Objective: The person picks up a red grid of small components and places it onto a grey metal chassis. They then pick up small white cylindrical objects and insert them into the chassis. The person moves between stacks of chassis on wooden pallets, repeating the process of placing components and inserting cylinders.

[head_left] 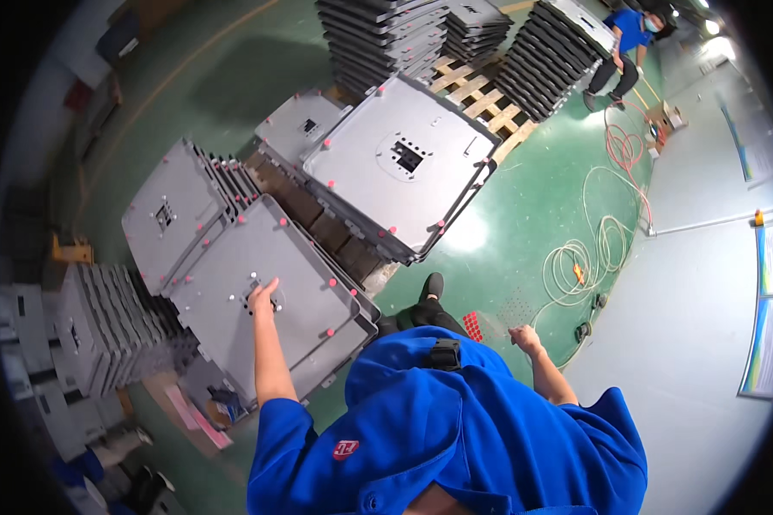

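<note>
My left hand [264,297] rests beside the central cut-out of a grey square panel [223,322]. Its fingers look stretched out, and I see nothing held in them. Red round spots [332,281] sit along that panel's rim, and small pale round bits surround the cut-out. Down at my right side, my right hand [525,338] is closed on the edge of a clear sheet [498,322]. Red round stickers [472,326] fill the sheet's left end, while the part near my hand carries small dark dots.
Ahead stands another grey panel [429,184] on a stack, with more stacks [378,43] behind it by a wooden pallet [489,103]. Coiled hoses [575,266] lie on the green floor at right. A seated person [629,39] in blue is at the far right.
</note>
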`<state>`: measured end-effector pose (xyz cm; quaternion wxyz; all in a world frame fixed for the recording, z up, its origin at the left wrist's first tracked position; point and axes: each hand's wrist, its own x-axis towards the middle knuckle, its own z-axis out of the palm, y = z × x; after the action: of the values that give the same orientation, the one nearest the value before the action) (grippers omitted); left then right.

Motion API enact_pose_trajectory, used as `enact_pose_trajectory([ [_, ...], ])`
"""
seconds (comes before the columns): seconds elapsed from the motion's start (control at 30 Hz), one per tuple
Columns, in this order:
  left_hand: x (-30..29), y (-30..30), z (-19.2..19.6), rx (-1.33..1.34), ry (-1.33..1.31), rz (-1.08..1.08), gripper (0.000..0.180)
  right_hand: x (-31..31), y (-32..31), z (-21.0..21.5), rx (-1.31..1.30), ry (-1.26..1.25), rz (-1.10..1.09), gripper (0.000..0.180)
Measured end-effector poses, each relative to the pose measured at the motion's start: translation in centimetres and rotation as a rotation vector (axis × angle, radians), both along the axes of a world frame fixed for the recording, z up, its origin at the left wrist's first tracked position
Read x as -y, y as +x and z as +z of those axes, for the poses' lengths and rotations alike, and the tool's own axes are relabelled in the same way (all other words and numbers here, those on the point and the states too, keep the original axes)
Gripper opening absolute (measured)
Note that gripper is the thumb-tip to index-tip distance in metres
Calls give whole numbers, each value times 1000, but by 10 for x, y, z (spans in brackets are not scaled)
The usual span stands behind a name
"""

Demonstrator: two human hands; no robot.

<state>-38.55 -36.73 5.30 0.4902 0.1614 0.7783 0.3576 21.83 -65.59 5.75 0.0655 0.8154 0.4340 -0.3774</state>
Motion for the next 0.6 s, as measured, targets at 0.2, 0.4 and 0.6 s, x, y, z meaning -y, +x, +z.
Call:
enact_pose_trajectory([
  [0.2, -1, 2, 5, -62, -44, 112, 28, 1, 6, 11, 55, -71, -96, 39],
  [0.4, 0, 17, 80, 68, 83, -56, 25, -1, 31, 2, 36, -148, -126, 29],
  [0.6, -9, 69, 133, 54, 150, -139, 25, -25, 81, -25, -55, -84, 9, 23],
])
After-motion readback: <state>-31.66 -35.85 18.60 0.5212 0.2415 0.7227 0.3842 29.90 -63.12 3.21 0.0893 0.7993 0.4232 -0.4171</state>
